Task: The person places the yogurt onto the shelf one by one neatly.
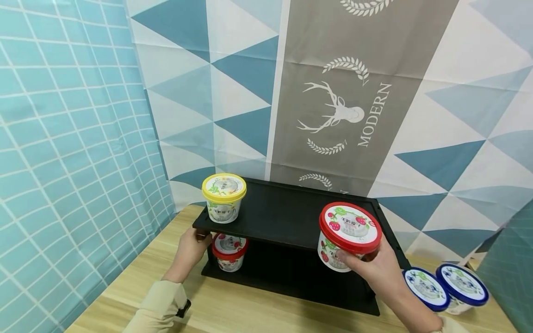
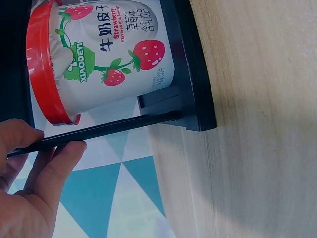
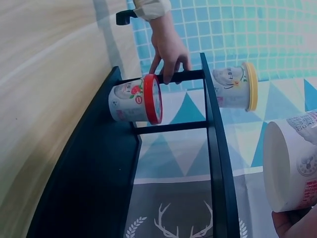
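My right hand (image 1: 376, 263) grips a white tub with a red strawberry lid (image 1: 350, 231), held up in front of the right part of a black two-tier rack (image 1: 275, 212). In the right wrist view that tub (image 3: 297, 163) is tilted, its base showing. At the rack's left end my left hand (image 1: 193, 249) pinches a thin side post (image 2: 104, 131) between thumb and fingers. Just beside that hand, a second red-lidded strawberry tub (image 2: 114, 54) stands on the lower tier. A yellow-lidded tub (image 1: 224, 199) sits on the upper tier's left corner.
Two blue-lidded tubs (image 1: 462, 286) stand on the wooden table (image 1: 233, 310) to the right of the rack. Behind the rack hangs a patterned cloth (image 1: 241, 92), and a blue checked cloth (image 1: 75, 138) covers the left side.
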A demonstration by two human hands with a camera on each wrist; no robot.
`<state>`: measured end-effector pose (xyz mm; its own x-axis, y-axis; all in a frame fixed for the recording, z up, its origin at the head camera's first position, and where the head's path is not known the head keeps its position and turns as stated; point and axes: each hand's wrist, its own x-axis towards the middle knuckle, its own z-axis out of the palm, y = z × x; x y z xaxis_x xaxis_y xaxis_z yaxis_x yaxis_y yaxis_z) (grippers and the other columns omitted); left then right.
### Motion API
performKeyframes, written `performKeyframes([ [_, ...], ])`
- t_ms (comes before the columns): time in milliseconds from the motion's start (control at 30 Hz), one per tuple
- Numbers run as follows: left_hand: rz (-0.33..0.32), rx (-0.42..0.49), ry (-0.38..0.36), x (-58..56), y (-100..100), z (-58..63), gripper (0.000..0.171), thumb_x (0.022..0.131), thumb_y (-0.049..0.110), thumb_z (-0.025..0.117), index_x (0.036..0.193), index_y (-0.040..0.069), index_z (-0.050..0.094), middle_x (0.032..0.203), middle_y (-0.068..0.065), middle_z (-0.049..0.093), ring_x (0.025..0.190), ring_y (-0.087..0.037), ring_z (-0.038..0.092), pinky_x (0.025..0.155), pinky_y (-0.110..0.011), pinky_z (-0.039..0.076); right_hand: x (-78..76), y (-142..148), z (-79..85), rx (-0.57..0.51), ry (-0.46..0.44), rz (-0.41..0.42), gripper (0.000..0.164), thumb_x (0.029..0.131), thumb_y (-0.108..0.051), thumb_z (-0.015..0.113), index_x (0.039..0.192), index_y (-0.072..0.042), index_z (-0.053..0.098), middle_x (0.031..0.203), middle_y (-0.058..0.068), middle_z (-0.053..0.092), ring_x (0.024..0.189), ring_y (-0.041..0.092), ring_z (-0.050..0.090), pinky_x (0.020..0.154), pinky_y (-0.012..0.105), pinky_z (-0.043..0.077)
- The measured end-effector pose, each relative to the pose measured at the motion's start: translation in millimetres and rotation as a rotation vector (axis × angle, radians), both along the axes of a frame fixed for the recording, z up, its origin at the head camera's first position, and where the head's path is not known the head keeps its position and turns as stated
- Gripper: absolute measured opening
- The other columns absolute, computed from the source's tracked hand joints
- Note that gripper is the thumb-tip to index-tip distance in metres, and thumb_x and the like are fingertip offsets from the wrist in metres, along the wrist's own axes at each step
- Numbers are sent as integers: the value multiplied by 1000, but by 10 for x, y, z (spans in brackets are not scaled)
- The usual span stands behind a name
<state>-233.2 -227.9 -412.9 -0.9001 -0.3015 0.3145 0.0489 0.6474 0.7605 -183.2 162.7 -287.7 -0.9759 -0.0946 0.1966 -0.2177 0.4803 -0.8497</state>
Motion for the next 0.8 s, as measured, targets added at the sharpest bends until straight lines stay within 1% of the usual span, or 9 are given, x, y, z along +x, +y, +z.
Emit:
performKeyframes([
  [100, 3, -10, 16, -12, -5, -14, 22, 81, 8, 55, 101, 0, 56, 95, -19, 60, 88, -31, 60, 72, -39, 52, -19, -13, 6, 1, 30, 12, 74, 75, -29, 68, 131, -12, 24, 125, 9, 42, 109, 26, 43, 74, 29, 53],
  [233, 0, -17, 36, -18, -7, -21, 22, 81, 7, 56, 101, 0, 56, 96, -19, 61, 88, -31, 60, 73, -39, 52, -56, -14, 9, -1, 56, 28, 72, 76, -28, 67, 131, -12, 25, 124, 9, 43, 108, 25, 44, 73, 25, 52],
  [333, -1, -14, 38, -12, -6, -18, 21, 81, 7, 56, 101, 0, 56, 96, -19, 61, 88, -30, 60, 72, -38, 52, -82, -5, 27, 1, 61, 34, 72, 76, -29, 67, 131, -11, 24, 125, 9, 42, 109, 25, 43, 74, 29, 53],
  [433, -3, -13, 41, -7, 1, -11, 20, 81, 7, 56, 101, 1, 56, 96, -18, 61, 87, -29, 60, 71, -37, 52, -97, -2, 55, -1, 69, 44, 72, 76, -29, 66, 131, -12, 23, 125, 9, 41, 110, 24, 42, 74, 31, 53],
  [567, -5, -14, 39, 0, 7, -6, 20, 81, 6, 56, 100, 1, 56, 94, -18, 61, 87, -30, 60, 69, -37, 52, -108, -17, 89, -13, 82, 58, 71, 77, -29, 66, 131, -13, 23, 126, 8, 40, 110, 23, 40, 75, 31, 53],
  [700, 3, -18, 35, -3, 8, -13, 21, 81, 7, 56, 100, 0, 56, 94, -18, 61, 87, -30, 60, 72, -39, 52, -131, -45, 107, -26, 81, 69, 71, 77, -28, 66, 132, -13, 23, 126, 8, 40, 110, 23, 40, 76, 33, 53],
  [800, 12, -28, 28, -3, 11, -15, 22, 81, 9, 56, 102, 1, 56, 96, -18, 60, 88, -30, 60, 74, -40, 52, -158, -59, 108, -37, 77, 79, 71, 77, -27, 66, 132, -13, 23, 125, 7, 40, 110, 23, 40, 76, 30, 52],
])
